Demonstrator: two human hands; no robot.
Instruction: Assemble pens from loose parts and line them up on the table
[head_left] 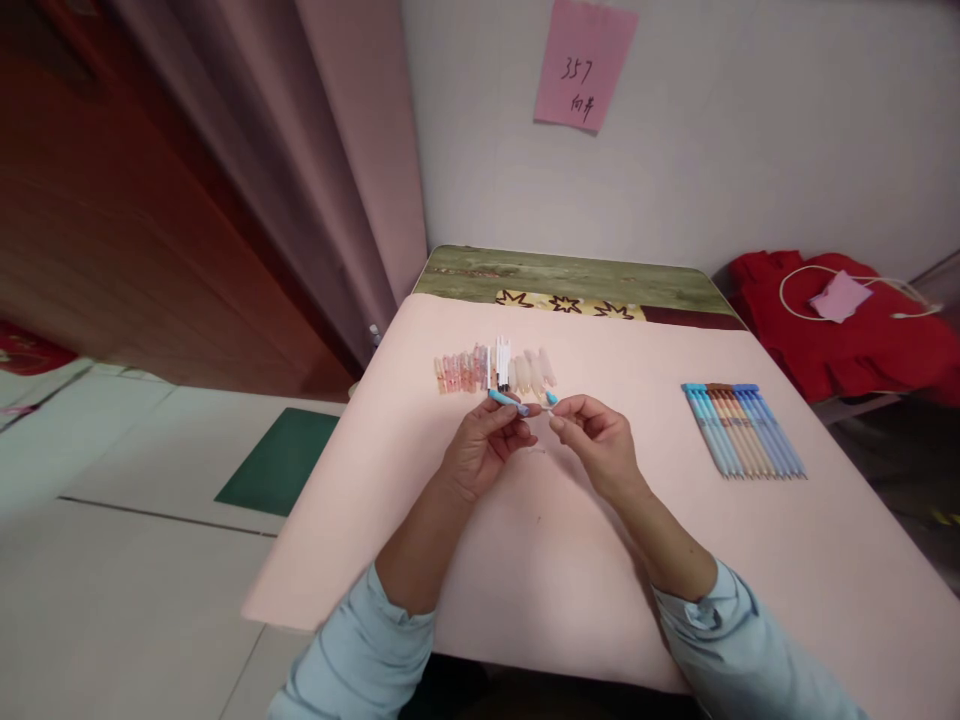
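Observation:
Both my hands are over the middle of the pink table (570, 560). My left hand (484, 445) is closed around a light blue pen part (506, 401), which sticks out up and to the left. My right hand (596, 440) pinches a small blue piece (551, 398) between thumb and forefinger, close to the left hand's fingertips. Just beyond the hands lies a row of small pen parts (491, 370): pinkish ones on the left, white and dark ones in the middle, pale clear ones on the right.
A neat row of several blue and tan pens (742, 428) lies on the table to the right. A red cloth (847, 320) with a white cable and pink note sits off the far right. A pink paper (583, 65) hangs on the wall. Floor drops away left.

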